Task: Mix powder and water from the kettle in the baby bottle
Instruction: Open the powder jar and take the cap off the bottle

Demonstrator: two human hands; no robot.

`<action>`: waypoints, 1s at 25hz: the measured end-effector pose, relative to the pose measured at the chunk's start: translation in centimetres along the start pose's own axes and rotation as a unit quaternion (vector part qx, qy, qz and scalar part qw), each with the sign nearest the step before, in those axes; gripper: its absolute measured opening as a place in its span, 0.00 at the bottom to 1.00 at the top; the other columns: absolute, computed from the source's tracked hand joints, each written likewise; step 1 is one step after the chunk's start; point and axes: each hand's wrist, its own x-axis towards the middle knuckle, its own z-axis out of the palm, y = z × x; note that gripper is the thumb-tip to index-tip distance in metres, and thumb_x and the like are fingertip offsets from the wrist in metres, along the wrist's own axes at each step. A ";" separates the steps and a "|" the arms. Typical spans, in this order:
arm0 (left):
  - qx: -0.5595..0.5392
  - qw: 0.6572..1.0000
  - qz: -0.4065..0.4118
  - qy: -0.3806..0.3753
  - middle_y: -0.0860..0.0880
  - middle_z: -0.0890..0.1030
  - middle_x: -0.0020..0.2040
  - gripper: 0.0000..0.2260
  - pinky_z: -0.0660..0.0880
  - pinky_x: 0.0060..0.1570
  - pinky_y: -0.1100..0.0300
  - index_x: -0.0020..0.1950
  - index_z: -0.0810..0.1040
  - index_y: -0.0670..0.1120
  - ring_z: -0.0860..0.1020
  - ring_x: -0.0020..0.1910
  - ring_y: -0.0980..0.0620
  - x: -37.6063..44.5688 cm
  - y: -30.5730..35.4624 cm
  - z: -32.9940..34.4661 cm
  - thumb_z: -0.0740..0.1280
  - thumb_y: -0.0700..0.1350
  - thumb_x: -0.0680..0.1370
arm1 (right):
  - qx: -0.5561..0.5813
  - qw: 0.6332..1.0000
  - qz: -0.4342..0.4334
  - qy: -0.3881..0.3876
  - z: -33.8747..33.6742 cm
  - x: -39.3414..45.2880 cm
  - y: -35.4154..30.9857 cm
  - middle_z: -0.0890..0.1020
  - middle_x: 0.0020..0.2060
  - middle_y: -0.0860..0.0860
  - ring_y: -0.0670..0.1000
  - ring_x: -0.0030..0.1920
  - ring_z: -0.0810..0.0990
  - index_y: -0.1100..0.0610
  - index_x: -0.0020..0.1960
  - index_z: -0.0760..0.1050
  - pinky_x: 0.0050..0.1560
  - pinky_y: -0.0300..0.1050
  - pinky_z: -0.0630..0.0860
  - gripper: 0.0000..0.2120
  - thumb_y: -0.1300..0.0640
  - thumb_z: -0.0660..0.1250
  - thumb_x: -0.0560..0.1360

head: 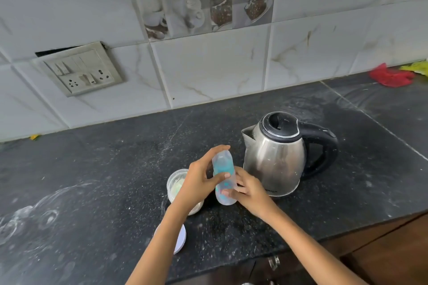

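Both hands (pixel 199 180) (pixel 249 188) curled round baby bottle (pixel 224 177) — beside kettle (pixel 275 157)

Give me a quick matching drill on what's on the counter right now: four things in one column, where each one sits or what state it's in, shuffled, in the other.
Things:
1. baby bottle
2. kettle
3. powder container
4. white lid

States:
A. stands on the counter, lid closed, handle to the right
B. lies flat near the counter's front edge, under the left forearm
C. held in both hands
D. open, behind the left hand

Pairs: 1-C, 2-A, 3-D, 4-B
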 end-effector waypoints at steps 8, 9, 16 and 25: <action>0.078 0.997 0.013 0.026 0.59 0.80 0.59 0.26 0.67 0.40 0.79 0.66 0.72 0.58 0.74 0.43 0.61 -0.7 0.0 1.0 0.74 0.42 0.71 | -0.123 0.989 0.045 0.068 2.2 0.4 0.3 0.74 0.55 0.48 0.47 0.57 0.75 0.51 0.61 0.69 0.53 0.40 0.74 0.26 0.49 0.75 0.67; 0.079 0.996 0.011 0.029 0.58 0.79 0.59 0.26 0.67 0.40 0.79 0.66 0.72 0.58 0.74 0.42 0.62 -0.8 0.0 0.8 0.74 0.42 0.71 | -0.066 0.996 0.053 0.005 1.8 0.5 0.4 0.75 0.57 0.49 0.48 0.60 0.75 0.51 0.63 0.69 0.56 0.40 0.74 0.24 0.53 0.74 0.71; 0.152 0.975 -0.049 0.154 0.50 0.76 0.56 0.25 0.74 0.49 0.56 0.65 0.70 0.54 0.75 0.50 0.51 -1.3 0.5 2.8 0.75 0.50 0.70 | -0.169 0.963 0.012 0.211 3.3 0.7 0.2 0.81 0.40 0.45 0.47 0.40 0.80 0.52 0.48 0.69 0.37 0.44 0.76 0.23 0.44 0.73 0.60; 0.196 0.957 -0.038 0.212 0.49 0.74 0.54 0.24 0.71 0.45 0.59 0.63 0.70 0.51 0.73 0.45 0.51 -1.2 2.2 2.1 0.75 0.49 0.70 | -0.206 0.939 0.014 0.276 5.4 1.8 2.2 0.76 0.38 0.48 0.49 0.35 0.75 0.54 0.45 0.65 0.32 0.43 0.71 0.28 0.34 0.67 0.57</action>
